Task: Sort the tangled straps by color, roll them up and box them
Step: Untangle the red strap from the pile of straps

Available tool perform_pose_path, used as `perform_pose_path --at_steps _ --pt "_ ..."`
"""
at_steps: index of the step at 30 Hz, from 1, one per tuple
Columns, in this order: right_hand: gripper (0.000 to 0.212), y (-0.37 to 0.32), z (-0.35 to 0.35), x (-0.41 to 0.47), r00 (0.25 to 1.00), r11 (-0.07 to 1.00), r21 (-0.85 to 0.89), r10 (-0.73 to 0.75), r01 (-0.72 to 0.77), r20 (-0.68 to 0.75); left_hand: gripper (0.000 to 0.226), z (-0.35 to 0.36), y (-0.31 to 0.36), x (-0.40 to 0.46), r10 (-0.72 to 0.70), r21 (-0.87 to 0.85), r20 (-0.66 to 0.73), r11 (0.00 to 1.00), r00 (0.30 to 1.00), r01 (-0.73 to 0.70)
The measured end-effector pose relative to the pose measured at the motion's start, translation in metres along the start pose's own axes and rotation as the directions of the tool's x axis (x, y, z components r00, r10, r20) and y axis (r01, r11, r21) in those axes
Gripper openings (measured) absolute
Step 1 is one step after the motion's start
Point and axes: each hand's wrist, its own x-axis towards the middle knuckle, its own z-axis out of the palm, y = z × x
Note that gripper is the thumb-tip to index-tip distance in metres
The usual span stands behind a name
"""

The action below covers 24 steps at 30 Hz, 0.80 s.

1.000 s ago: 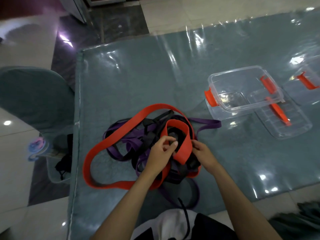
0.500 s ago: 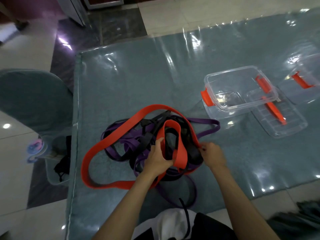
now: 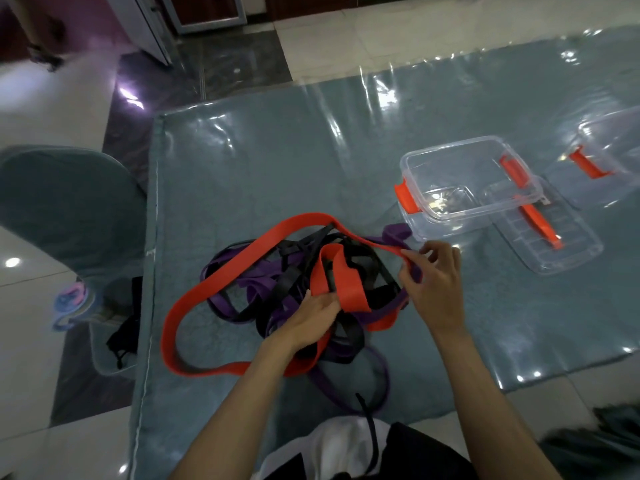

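Dim, bluish light — white glare streaks the plastic table cover, edges bowed and blurred.

Surface: teal cloth under glossy clear film. Chair, teal-covered, at 9 o'clock beside the surface edge. Tiled floor, pale and dark, at 11 o'clock. White cabinet base at 12 o'clock.
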Motion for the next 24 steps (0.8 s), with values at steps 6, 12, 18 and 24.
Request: perform_pose_path --at_steps 6,12,18,24 --pt "0.016 0.001 0.001 -0.001 0.975 0.985 0.055 0.153 -0.164 0.164 0.082 -0.021 0.005 0.003 -0.157 -0.282 -0.082 0.951 0.984 0.128" --pt "0.018 0.003 -0.002 -0.007 0.969 0.981 0.026 0.185 -0.192 0.161 0.081 -0.012 0.02 0.003 -0.212 -0.141 0.056 0.966 0.976 0.217" --pt "0.015 0.001 -0.008 -0.009 0.96 0.978 0.037 0.191 -0.203 0.206 0.068 0.002 0.026 0.003 -0.288 0.083 0.062 0.956 0.955 0.283" --pt "0.017 0.019 -0.003 -0.01 0.797 0.867 -0.141 0.496 -0.479 0.345 0.061 -0.001 0.055 0.009 -0.076 -0.263 -0.172 0.964 0.982 0.028"
